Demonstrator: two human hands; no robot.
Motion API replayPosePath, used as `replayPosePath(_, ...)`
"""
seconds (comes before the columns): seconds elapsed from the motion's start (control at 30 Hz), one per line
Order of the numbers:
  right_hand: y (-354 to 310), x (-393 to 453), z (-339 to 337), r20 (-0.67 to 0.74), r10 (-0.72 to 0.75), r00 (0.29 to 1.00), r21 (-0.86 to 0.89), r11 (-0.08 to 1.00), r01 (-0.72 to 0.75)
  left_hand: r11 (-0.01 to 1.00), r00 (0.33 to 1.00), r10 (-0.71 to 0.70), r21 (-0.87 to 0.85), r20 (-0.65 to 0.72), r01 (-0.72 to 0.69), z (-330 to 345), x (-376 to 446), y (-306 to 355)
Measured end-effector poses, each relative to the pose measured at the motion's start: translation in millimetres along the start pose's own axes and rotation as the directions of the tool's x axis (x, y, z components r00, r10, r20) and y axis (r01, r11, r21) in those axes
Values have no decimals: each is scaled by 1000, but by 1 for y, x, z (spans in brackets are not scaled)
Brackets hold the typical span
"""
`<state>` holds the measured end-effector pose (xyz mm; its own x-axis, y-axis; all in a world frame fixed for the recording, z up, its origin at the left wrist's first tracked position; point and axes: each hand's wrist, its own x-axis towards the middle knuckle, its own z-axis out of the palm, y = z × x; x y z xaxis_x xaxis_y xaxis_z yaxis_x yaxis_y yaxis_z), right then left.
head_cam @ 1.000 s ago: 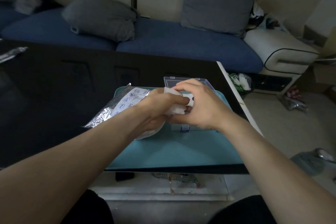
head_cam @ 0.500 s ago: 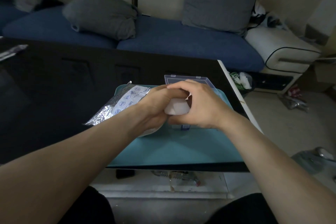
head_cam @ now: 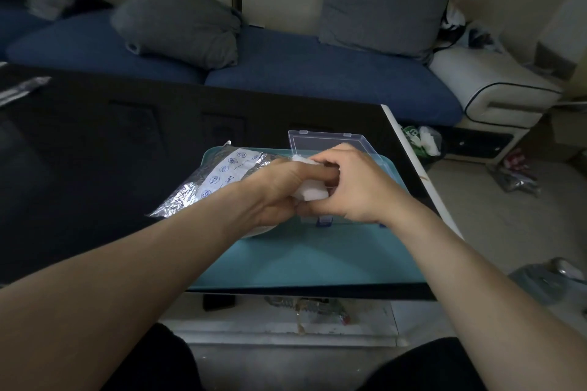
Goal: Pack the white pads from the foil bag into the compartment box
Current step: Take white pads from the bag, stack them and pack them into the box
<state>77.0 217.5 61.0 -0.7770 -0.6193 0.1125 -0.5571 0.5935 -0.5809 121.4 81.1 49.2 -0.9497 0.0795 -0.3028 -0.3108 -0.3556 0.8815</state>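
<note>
Both hands meet over the clear compartment box, whose lid stands open at the back. My left hand and my right hand together grip a white pad between their curled fingers. A second bit of white pad shows above the left fingers. The box's compartments are mostly hidden under the hands; only its blue latch shows at the front. The silver foil bag with a printed white label lies to the left, partly under my left wrist.
Everything sits on a teal mat at the right end of a black table. The table's white right edge runs close beside the box. A blue sofa with grey cushions stands behind.
The hands stay together over the box and have shifted slightly. The pad is now folded tighter between the fingers, with my left forefinger laid across its top.
</note>
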Motion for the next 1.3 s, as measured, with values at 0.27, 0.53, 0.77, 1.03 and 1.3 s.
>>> replayPosePath(0.27, -2, -1, 1, 24, -13, 1000, 24, 1000, 13, 991, 984, -119, -48, 135, 126, -2, -1, 3)
replayPosePath(0.53, -3, 1, 2, 6, 15, 1000, 29, 999, -15, 994, 988, -111, -1, 111, 112, 0, -1, 1)
replayPosePath(0.77, -5, 2, 10, 35, -78, 996, -30, 996, 79, 989, 992, -124, -72, 15, 125, 3, 3, -2)
replayPosePath(1.03, -9, 0, 13, 91, -107, 990, -98, 988, 116, 995, 988, -54, -86, -144, 42, 4, 1, -3)
replayPosePath(1.3, 0, -10, -11, 335, -69, 940, 157, 987, 17, 915, 998, 11, 404, -66, 17, -5, -1, -13)
